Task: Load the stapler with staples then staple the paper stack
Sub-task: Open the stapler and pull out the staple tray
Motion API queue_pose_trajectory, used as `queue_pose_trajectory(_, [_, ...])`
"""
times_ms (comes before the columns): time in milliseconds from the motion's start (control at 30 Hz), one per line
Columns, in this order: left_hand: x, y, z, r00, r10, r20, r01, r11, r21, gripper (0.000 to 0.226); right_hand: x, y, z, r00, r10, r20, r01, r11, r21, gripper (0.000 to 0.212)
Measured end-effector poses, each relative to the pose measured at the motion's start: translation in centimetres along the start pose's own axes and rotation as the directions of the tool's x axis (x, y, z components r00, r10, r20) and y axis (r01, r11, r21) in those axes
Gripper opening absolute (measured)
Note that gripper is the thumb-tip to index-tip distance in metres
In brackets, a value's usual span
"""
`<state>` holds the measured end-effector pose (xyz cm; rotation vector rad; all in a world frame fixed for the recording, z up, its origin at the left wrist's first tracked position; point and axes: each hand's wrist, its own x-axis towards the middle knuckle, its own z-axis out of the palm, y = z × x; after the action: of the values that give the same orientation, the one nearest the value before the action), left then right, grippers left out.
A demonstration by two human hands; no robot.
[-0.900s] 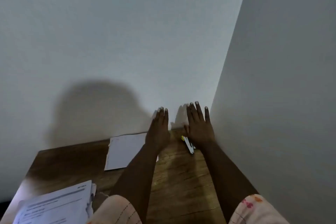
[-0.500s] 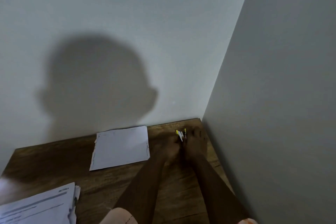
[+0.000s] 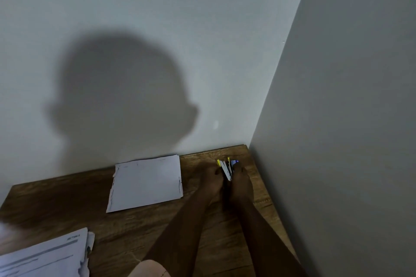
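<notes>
Both hands are working close together near the table's (image 3: 157,227) far right corner, by the side wall (image 3: 349,141). The left hand (image 3: 215,183) and right hand (image 3: 242,184) are gripping the stapler (image 3: 226,170) between them, fingers curled round it from either side; its yellow-tipped parts are sticking up past the fingertips. A paper stack (image 3: 146,182) is lying flat to the left of the left hand. More printed papers (image 3: 45,256) are sitting nearer the person, far left of both forearms.
</notes>
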<state>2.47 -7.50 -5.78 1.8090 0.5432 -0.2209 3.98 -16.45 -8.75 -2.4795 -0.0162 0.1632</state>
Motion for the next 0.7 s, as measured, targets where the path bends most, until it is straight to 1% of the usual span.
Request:
queue_pose_trajectory(67, [0.1,-0.2,-0.3,1.000,-0.008,-0.028,0.008,1.000,0.014,0.027,-0.5,-0.1,0.0,1.000,-0.017,-0.011,0.017,1.000,0.018,0.056])
queue_pose_trajectory(133, [0.1,-0.6,-0.7,0.999,-0.013,-0.030,0.013,1.000,-0.019,0.026,-1.1,-0.4,0.1,0.999,-0.036,-0.016,0.037,0.998,0.058,0.059])
queue_pose_trajectory(200, [-0.4,-1.0,-1.3,0.999,-0.013,-0.043,0.010,0.997,-0.072,0.025,-1.8,-0.7,0.1,0.996,-0.091,-0.026,0.093,0.993,0.074,0.061])
queue_pose_trajectory(333, [-1.7,-2.2,-2.7,0.995,0.002,-0.103,-0.020,0.986,-0.168,0.021,-3.5,-1.7,0.5,0.982,-0.184,-0.044,0.187,0.978,0.090,0.041])
queue_pose_trajectory(433, [-2.9,-3.0,-4.2,0.987,0.047,-0.152,-0.069,0.988,-0.137,0.021,-5.0,-2.3,1.2,0.968,-0.242,-0.070,0.250,0.960,0.128,0.035])
queue_pose_trajectory(500, [-3.9,-3.5,-5.3,0.984,0.070,-0.163,-0.092,0.987,-0.130,0.021,-6.0,-2.6,1.8,0.951,-0.293,-0.098,0.307,0.930,0.200,0.029])
queue_pose_trajectory(567, [-5.0,-4.4,-6.6,0.981,0.098,-0.166,-0.117,0.987,-0.108,0.022,-7.0,-3.1,2.3,0.944,-0.320,-0.084,0.330,0.899,0.287,0.025])
queue_pose_trajectory(633, [-6.1,-5.7,-7.9,0.976,0.109,-0.187,-0.126,0.989,-0.081,0.024,-7.7,-3.6,2.7,0.941,-0.336,-0.037,0.326,0.873,0.364,0.030])
queue_pose_trajectory(700, [-7.4,-7.1,-9.2,0.971,0.106,-0.215,-0.132,0.985,-0.109,0.024,-8.6,-4.3,3.1,0.923,-0.383,0.032,0.329,0.830,0.450,0.040])
